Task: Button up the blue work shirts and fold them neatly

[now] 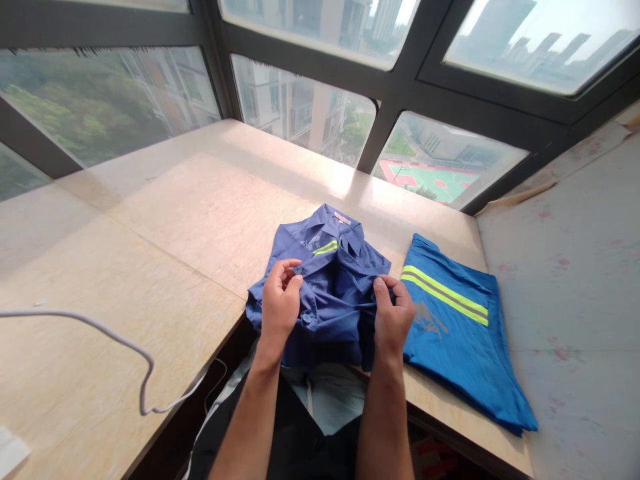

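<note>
So the navy shirt (327, 293) lies on the ledge (175, 193), just left of the folded blue garment (460, 360). Left hand (280, 303) pinches the flap on the side away from that garment, right hand (394, 313) pinches the flap nearest it, probably to spread the front. Folded one's likely aside for elbow room.

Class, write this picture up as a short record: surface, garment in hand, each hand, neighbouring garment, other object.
Surface: glossy cream ledge below dark-framed windows
Garment in hand: dark blue collared cloth shirt, front partly open
Left hand: pinching the shirt's front beside a round blue button
Right hand: holding the opposite side
Neighbouring garment: folded bright blue cloth garment with yellow-green stripes, to the right
Other object: thin pale grey cable, left
</note>
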Demonstrator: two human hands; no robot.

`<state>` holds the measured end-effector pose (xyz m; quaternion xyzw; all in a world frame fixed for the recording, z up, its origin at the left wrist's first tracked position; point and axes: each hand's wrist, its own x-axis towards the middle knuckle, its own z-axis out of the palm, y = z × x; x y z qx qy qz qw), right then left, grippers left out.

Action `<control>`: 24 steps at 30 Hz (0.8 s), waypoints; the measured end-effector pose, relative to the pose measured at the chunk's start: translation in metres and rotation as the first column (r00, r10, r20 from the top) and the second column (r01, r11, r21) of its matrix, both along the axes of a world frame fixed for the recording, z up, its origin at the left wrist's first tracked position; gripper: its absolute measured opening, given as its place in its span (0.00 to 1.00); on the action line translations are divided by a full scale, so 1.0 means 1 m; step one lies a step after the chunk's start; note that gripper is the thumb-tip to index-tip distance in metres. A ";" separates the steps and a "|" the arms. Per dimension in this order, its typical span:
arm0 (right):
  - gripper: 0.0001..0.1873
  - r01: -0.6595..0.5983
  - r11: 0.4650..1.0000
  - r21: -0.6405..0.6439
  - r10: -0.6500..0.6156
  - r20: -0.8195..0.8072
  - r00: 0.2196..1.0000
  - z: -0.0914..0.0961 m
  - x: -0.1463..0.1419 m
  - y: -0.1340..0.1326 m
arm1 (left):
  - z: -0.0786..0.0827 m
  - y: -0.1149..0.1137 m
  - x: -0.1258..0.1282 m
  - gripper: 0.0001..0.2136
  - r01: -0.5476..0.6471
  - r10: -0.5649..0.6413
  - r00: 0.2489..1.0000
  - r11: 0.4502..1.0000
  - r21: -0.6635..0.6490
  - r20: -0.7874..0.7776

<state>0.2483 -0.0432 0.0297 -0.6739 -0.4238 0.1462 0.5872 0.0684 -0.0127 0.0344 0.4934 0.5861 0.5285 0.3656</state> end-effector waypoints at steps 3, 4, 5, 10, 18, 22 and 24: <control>0.14 -0.083 0.995 -0.060 0.081 -0.025 0.996 0.003 0.005 -0.004 | 0.003 0.000 -0.007 0.10 -0.104 0.099 0.985 0.994 -0.029 -0.139; 0.14 -0.117 0.988 -0.097 0.118 0.002 0.993 0.005 0.007 -0.005 | 0.004 -0.001 -0.007 0.10 -0.107 0.096 0.971 0.994 -0.039 -0.217; 0.14 -0.141 0.980 -0.141 0.148 0.043 0.988 0.006 0.009 -0.006 | 0.005 -0.002 -0.007 0.10 -0.097 0.080 0.953 0.994 -0.044 -0.294; 0.16 -0.115 0.958 -0.263 0.198 0.313 0.929 0.012 0.009 -0.006 | 0.005 -0.002 0.000 0.12 0.084 -0.101 0.886 0.995 -0.057 -0.453; 0.32 -0.388 0.763 -0.517 0.641 0.526 0.560 0.029 -0.015 0.019 | 0.002 0.002 0.003 0.10 0.228 -0.245 0.876 0.969 -0.090 -0.416; 0.25 -0.351 0.675 -0.650 0.732 0.530 0.428 0.030 -0.017 0.042 | -0.002 0.005 -0.001 0.09 0.289 -0.305 0.880 0.952 -0.097 -0.365; 0.23 -0.352 0.703 -0.618 0.706 0.548 0.448 0.033 -0.018 0.051 | -0.003 0.006 -0.002 0.08 0.301 -0.322 0.878 0.947 -0.114 -0.355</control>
